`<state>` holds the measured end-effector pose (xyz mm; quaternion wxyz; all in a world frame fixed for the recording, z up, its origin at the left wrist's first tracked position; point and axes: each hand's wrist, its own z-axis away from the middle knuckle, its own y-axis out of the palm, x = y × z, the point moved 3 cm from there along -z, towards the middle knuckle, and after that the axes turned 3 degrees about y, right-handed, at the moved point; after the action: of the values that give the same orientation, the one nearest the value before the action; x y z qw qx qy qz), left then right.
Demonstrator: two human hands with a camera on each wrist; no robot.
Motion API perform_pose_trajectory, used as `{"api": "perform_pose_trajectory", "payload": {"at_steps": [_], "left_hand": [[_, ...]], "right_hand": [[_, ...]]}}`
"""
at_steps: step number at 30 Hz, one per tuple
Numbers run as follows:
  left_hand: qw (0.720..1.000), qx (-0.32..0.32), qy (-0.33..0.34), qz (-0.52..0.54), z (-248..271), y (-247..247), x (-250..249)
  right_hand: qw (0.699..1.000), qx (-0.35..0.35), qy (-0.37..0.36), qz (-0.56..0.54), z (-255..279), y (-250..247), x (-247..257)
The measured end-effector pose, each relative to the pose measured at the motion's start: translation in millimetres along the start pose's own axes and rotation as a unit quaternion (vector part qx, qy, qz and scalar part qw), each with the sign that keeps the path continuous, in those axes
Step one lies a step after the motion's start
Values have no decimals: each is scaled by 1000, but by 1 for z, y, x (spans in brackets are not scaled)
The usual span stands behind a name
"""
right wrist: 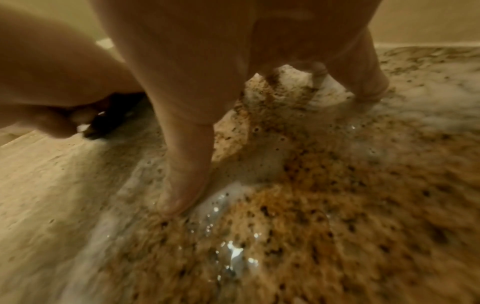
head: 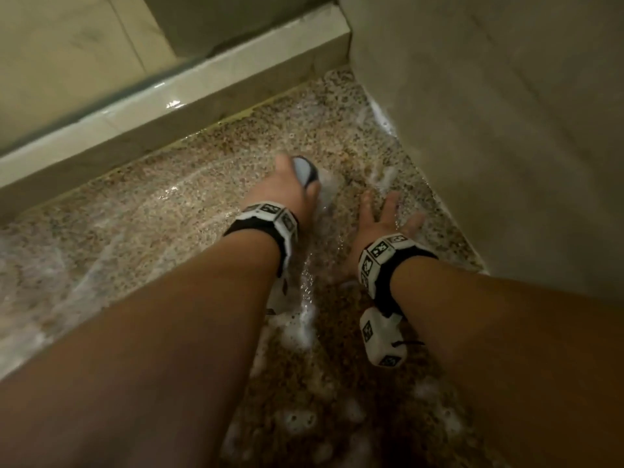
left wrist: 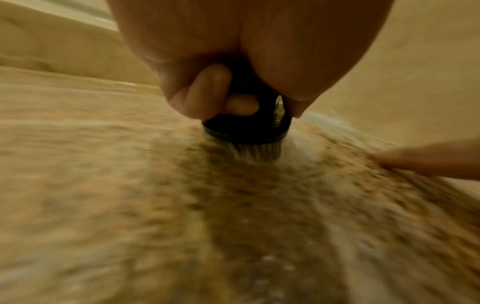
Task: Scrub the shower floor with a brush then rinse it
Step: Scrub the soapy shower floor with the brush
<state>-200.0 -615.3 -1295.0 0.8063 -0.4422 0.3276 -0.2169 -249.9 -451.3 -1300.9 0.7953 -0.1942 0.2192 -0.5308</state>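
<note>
A small round scrub brush [left wrist: 246, 133] w/ a dark body is held in the left hand [head: 287, 187], the grip closed tight: fingers [left wrist: 205, 90] curled round the top, thumb on the other side. The bristles are pressed down onto the shower floor [head: 135, 224], approx. mid-floor toward the far right corner. In the left wrist view floor and bristles are smeared by motion blur.

Just right of the brush, the right hand [head: 381, 221] is laid flat on the wet floor, grip fully open, fingers spread, nothing held, prob. as a brace.

The floor is speckled brown stone, wet and glossy, w/ white foam [right wrist: 228, 191] round the right fingertips, along the wall [head: 506, 130] on the right, and in patches nearer the viewer. A pale tiled curb [head: 141, 106] is seen at far left.

Progress, as judged: scrubbing is under way, w/ suds spread over much of the visible floor. Rinsing is not started; no water source is in view.
</note>
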Motion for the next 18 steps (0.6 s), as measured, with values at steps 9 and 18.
{"api": "perform_pose_trajectory", "payload": {"at_steps": [9, 18], "left_hand": [[981, -82, -166, 57, 3, -56, 112], [992, -78, -104, -12, -43, -48, 32]], "right_hand": [[1000, 14, 12, -1, 10, -3, -1], [999, 12, -14, -48, 7, 0, -3]]}}
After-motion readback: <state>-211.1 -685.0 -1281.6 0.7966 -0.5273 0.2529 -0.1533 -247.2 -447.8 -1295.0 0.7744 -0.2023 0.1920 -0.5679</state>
